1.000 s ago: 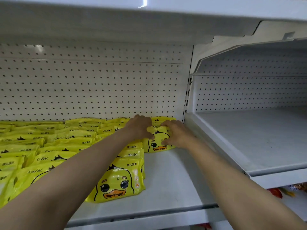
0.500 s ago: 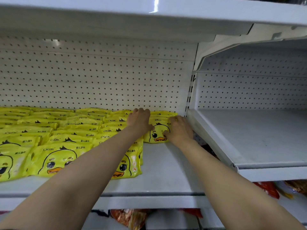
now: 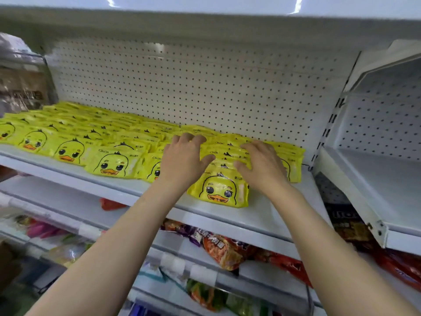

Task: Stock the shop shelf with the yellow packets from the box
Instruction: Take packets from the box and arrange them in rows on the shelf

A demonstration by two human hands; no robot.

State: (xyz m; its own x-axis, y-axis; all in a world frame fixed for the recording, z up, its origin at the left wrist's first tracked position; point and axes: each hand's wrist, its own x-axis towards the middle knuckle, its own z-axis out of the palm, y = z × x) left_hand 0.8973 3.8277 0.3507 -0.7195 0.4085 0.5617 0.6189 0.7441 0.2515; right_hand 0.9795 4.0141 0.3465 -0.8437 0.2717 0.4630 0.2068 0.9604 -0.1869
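Now left hand (image 3: 182, 160) and right hand (image 3: 262, 165) rest spread-fingered atop yellow packets (image 3: 218, 190).

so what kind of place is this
Most likely a small shop or supermarket aisle: white pegboard-backed shelving, rows of identical yellow duck packets laid out on one shelf, and bagged snacks on the shelf below.

White pegboard back wall (image 3: 205, 87) beyond the hands. Shelf above (image 3: 205, 10), 2 light glints on its front edge. Slotted upright (image 3: 328, 131) right of the hands; past it, a second bay with pegboard (image 3: 382, 124) and a tilted white shelf (image 3: 376, 179). Below the hands, lower shelves (image 3: 227, 233) with red and orange snack bags (image 3: 225, 249). Far left, grey-brown bags (image 3: 20, 80), blurred.
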